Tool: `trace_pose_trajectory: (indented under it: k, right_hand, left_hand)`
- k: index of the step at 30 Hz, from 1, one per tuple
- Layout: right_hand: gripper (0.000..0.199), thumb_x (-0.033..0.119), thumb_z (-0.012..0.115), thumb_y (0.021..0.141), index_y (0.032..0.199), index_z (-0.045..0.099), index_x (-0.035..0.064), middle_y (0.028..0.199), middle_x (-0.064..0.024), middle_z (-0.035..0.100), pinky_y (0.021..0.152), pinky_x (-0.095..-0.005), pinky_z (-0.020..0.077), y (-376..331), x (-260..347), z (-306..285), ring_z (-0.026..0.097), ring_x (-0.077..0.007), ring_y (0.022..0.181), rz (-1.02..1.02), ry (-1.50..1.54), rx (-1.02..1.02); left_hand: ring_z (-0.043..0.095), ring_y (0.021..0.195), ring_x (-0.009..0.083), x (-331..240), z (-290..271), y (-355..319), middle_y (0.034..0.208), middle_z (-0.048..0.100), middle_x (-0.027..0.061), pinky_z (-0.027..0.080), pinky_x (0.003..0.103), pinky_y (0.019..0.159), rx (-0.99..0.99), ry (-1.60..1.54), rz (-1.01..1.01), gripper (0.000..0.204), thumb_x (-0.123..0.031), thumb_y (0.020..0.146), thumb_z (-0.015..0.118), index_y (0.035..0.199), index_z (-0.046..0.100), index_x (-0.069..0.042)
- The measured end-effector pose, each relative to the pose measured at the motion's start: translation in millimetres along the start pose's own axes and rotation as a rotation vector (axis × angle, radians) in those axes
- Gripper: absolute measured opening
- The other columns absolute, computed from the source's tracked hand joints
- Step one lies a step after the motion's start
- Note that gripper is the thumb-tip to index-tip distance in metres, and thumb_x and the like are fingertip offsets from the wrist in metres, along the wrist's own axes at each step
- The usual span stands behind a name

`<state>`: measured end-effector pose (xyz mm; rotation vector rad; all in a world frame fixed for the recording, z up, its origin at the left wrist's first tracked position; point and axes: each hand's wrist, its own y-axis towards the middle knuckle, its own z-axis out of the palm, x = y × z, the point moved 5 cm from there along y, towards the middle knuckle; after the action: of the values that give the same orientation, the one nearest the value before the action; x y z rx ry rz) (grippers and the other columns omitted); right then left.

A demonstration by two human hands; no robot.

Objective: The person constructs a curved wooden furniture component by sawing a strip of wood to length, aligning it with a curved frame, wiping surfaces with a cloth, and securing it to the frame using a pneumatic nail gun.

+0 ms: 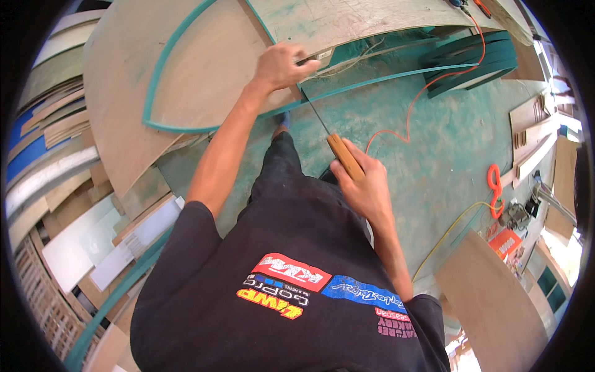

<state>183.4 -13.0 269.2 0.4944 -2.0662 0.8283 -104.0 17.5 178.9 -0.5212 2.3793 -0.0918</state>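
My right hand is closed around the wooden handle of a hand saw. Its thin dark blade shows almost edge-on, so no teeth are visible. The blade tip meets a long teal strip at the edge of the work. This strip curves around a rounded plywood panel and runs on to the right. Over the panel's edge, just beyond the blade tip, my left hand has its fingers curled in. What lies under those fingers is hidden. A small pale block sits beside them.
An orange cord snakes across the teal-stained floor from the workbench. Dark teal curved pieces stand at the far right. Stacked boards line the left. A plywood sheet leans at lower right.
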Motion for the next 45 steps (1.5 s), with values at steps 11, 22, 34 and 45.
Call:
trace_pose_trajectory:
  k: [11, 22, 34, 45]
  right_hand:
    - [0.044, 0.013, 0.074, 0.088, 0.129, 0.069, -0.0011, 0.095, -0.0219, 0.076, 0.082, -0.0343, 0.0576, 53, 86, -7, 0.078, -0.0293, 0.086, 0.455, -0.118, 0.019]
    - [0.046, 0.011, 0.075, 0.089, 0.132, 0.067, -0.0016, 0.083, -0.0178, 0.076, 0.068, -0.0302, 0.0573, 88, 114, -7, 0.078, -0.0237, 0.072, 0.627, -0.181, 0.064]
    - [0.049, 0.011, 0.075, 0.090, 0.136, 0.064, 0.0016, 0.084, -0.0196, 0.075, 0.064, -0.0332, 0.0576, 100, 89, 12, 0.076, -0.0258, 0.066, 0.588, -0.262, 0.130]
    - [0.049, 0.011, 0.075, 0.090, 0.138, 0.064, 0.0041, 0.090, -0.0175, 0.077, 0.067, -0.0322, 0.0588, 80, 110, 1, 0.078, -0.0280, 0.075, 0.533, -0.201, 0.025]
  left_hand:
    - [0.067, 0.104, 0.0362, -40, 179, 115, 0.111, 0.069, 0.0226, 0.054, 0.042, 0.088, 0.882, -0.320, 0.441, 0.103, -0.044, 0.074, 0.079, 0.156, 0.035, 0.000]
    - [0.060, 0.112, 0.0405, -78, 199, 136, 0.126, 0.057, 0.0285, 0.050, 0.048, 0.093, 0.871, -0.481, 0.564, 0.100, -0.015, 0.075, 0.067, 0.161, 0.020, 0.001]
    - [0.065, 0.088, 0.0419, -77, 204, 138, 0.095, 0.063, 0.0268, 0.050, 0.051, 0.079, 0.806, -0.499, 0.561, 0.073, -0.013, 0.081, 0.062, 0.146, 0.034, 0.008]
    - [0.066, 0.077, 0.0420, -79, 208, 142, 0.081, 0.064, 0.0236, 0.052, 0.052, 0.072, 0.764, -0.457, 0.610, 0.070, -0.015, 0.078, 0.059, 0.139, 0.034, 0.010]
